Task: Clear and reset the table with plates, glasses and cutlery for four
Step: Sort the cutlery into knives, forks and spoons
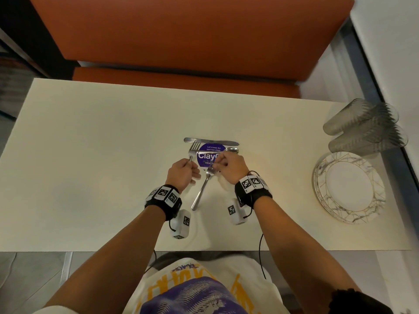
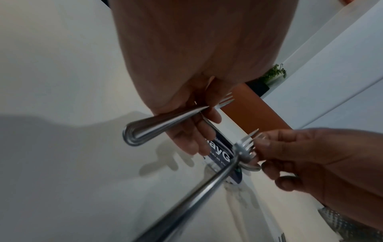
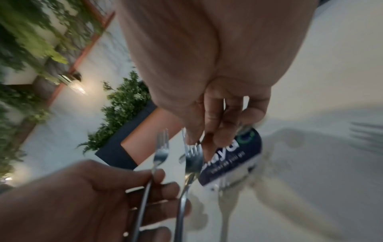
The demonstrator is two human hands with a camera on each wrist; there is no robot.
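A small heap of cutlery lies mid-table on a round purple sticker. My left hand grips one fork by its handle, tines pointing away; in the left wrist view this fork crosses my curled fingers. My right hand pinches a second fork at its head, its handle slanting back toward me; the right wrist view shows that fork under my fingertips. A knife and a spoon lie flat beyond the hands. Stacked plates and ribbed glasses sit at the right end.
The cream table has an orange bench seat along its far side. A window ledge runs past the right end, close behind the glasses. My body stands at the near edge.
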